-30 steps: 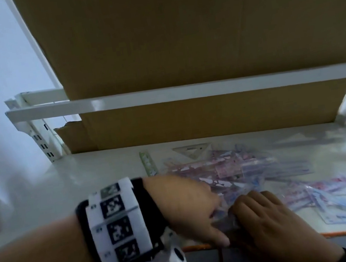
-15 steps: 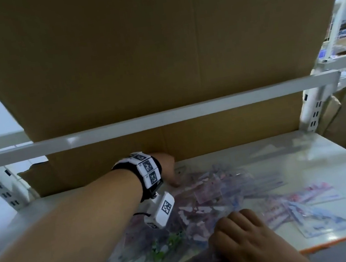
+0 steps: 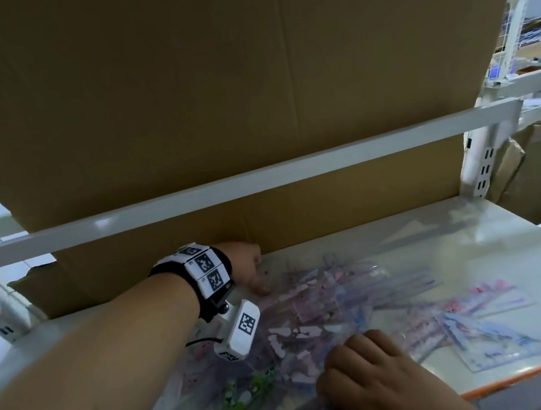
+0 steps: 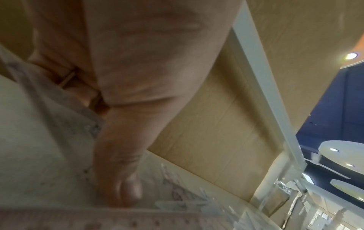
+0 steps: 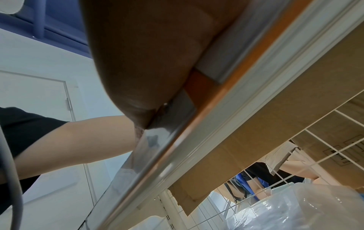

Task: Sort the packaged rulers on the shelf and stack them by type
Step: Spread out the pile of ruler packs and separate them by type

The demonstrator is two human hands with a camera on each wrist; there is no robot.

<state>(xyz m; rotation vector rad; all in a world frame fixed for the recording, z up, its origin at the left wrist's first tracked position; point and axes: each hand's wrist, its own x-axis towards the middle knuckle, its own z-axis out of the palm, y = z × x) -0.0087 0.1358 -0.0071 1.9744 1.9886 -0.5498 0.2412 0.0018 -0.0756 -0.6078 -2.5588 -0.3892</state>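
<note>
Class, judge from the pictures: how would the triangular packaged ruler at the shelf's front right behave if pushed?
The triangular packaged ruler lies flat, so it cannot roll. Its glossy wrap on the smooth shelf probably slides easily. Likely light.

A large sheet of brown cardboard (image 3: 210, 91) stands behind the shelving and fills most of the back. A white metal rail (image 3: 258, 180) crosses in front of it. To the right, a slotted white upright (image 3: 481, 166) and wire racks (image 3: 518, 38) hold blurred goods.
</note>
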